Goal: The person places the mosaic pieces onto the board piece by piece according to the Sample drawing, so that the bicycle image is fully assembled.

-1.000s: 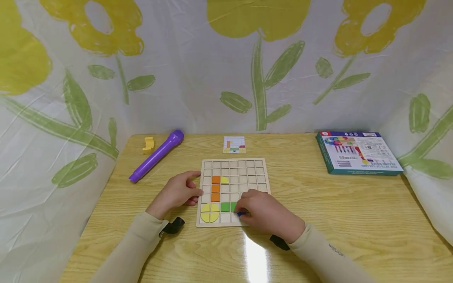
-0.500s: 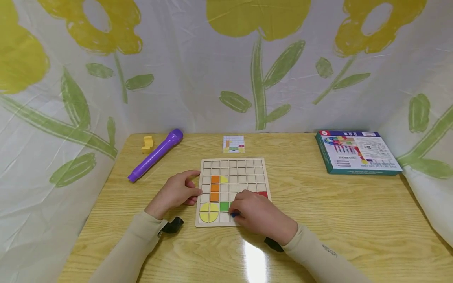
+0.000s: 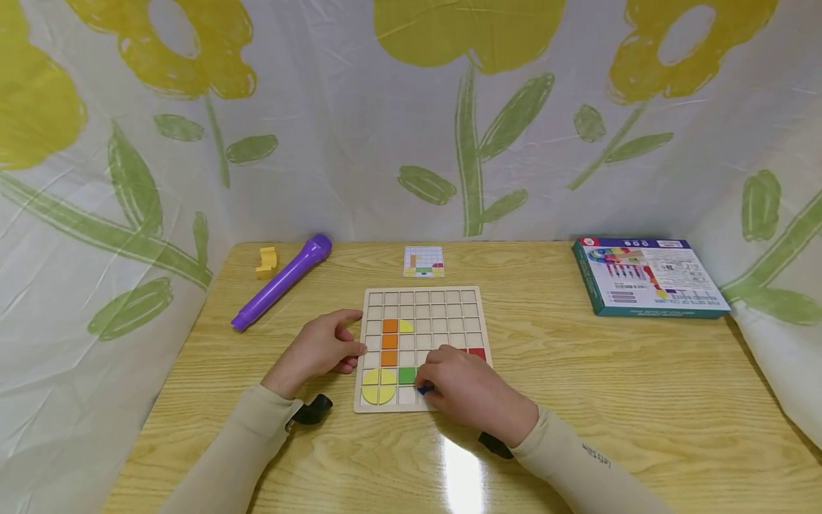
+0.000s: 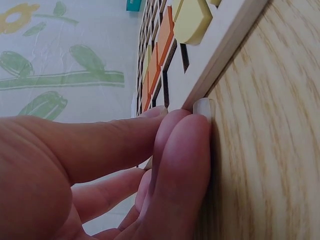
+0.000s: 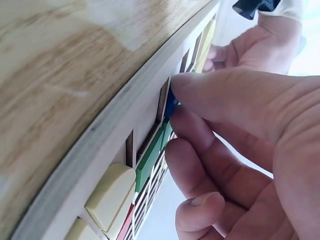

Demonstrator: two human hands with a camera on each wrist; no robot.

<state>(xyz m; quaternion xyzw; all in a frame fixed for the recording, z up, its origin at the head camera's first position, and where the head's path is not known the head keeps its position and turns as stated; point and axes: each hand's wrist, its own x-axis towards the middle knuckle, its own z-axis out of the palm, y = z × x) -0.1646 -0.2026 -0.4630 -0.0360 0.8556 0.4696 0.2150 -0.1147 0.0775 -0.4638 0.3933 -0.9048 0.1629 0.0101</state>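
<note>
A square wooden grid board [image 3: 439,312] lies on the table, holding orange squares [image 3: 389,341], yellow quarter-circle tiles [image 3: 379,386], a green square tile [image 3: 407,375] and a red tile [image 3: 477,353]. My left hand [image 3: 319,350] grips the board's left edge; in the left wrist view the thumb [image 4: 115,142] lies over the rim, with curled fingers low beside it. My right hand [image 3: 472,389] pinches a small blue tile [image 5: 171,103] between thumb and forefinger above the bottom row. The fingers hide most of the blue tile, and the hand covers the board's lower right.
Behind the board lies a printed pattern card [image 3: 424,262]. A purple toy microphone [image 3: 282,282] and a small yellow piece [image 3: 267,263] sit at the back left. A flat box [image 3: 650,278] lies at the back right. A flower-printed cloth [image 3: 347,143] hangs behind the table.
My right hand has moved a little left along the bottom rows with the blue tile, uncovering the red tile and covering a green one. My left hand stays at the board's edge.
</note>
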